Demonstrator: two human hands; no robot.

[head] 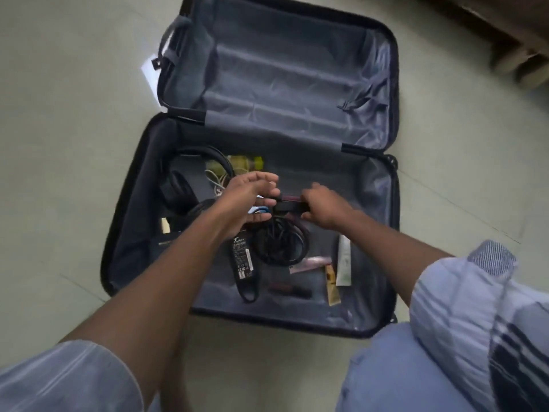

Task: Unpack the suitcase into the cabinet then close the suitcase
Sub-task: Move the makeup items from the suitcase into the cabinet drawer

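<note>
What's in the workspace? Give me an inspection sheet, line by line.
Surface: pale tiled floor.
Job's things: suitcase open flat; headphones, adapter, bottle, tubes inside.
Clutter: white paper under the lid.
Hands: right hand grips a small dark item; left hand open beside it.
Cables: black coil; white cord.
Surroundings: wooden furniture, top right.
</note>
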